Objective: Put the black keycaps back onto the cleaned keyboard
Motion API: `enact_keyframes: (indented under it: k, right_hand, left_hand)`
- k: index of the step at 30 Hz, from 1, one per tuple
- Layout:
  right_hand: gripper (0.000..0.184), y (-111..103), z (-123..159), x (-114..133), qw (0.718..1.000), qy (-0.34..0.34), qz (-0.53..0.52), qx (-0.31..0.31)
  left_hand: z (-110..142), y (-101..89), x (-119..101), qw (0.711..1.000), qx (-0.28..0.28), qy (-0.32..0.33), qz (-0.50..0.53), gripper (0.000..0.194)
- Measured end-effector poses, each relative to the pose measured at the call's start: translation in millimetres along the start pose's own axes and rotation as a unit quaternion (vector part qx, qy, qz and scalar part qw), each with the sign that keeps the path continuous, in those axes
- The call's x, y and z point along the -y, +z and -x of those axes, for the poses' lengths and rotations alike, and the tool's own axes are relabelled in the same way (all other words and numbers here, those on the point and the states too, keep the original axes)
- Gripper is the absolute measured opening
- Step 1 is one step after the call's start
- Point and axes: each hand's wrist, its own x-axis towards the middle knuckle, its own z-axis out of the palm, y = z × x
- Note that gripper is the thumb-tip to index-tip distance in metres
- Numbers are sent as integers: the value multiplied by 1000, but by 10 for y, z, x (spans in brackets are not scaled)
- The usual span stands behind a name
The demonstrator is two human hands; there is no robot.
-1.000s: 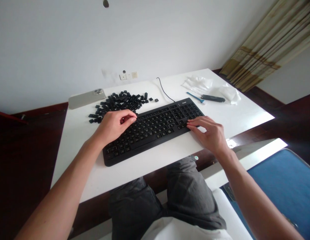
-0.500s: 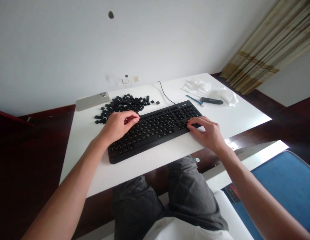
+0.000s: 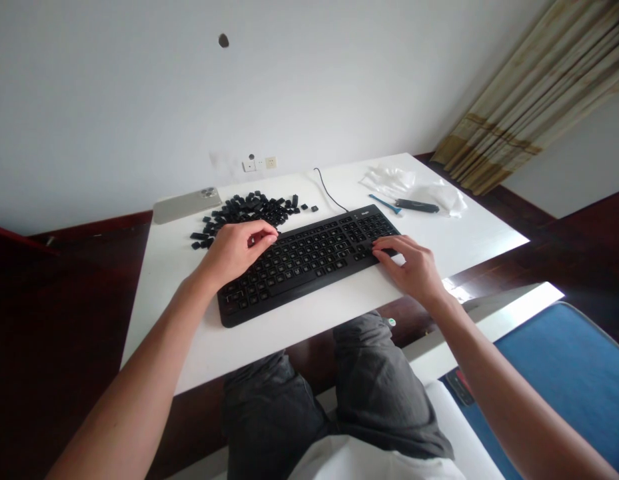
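One black keyboard [image 3: 309, 267] under two hands, left hand [image 3: 234, 253] curled closed, right hand [image 3: 414, 270] loosely open

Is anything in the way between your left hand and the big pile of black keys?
No, nothing visible is. The left hand sits at the top edge of the keyboard, and the pile of loose keycaps lies just beyond its fingers on the white table.

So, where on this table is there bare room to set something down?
Free patches: the white table right of the keyboard, below the crumpled white plastic, and the strip in front of the keyboard. Crowded: the back left, where loose black keycaps pile beside the phone.
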Motion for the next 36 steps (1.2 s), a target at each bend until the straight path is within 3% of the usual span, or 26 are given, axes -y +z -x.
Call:
enact_keyframes:
  k: [15, 19, 22, 27, 31, 36]
  right_hand:
    - [11, -16, 29, 82, 1000, -5, 17, -11]
    - [8, -35, -19, 58, 998, -11, 14, -59]
    - [12, -123, -250, 98, 995, -4, 30, -95]
    - [24, -269, -943, 289, 996, -32, 28, -73]
    - [37, -11, -1194, 252, 997, -69, 39, -25]
    - [46, 523, -959, -18, 990, -38, 78, 115]
  left_hand:
    - [-1, -2, -3, 1000, 7, 3, 2, 24]
    - [-6, 9, 9, 1000, 5, 4, 2, 23]
    - [-5, 16, 7, 1000, 6, 5, 0, 24]
    - [-3, 14, 23, 1000, 0, 1, 4, 23]
    - [-4, -2, 52, 1000, -4, -11, 1, 23]
    - [-6, -23, 51, 1000, -10, -18, 2, 23]
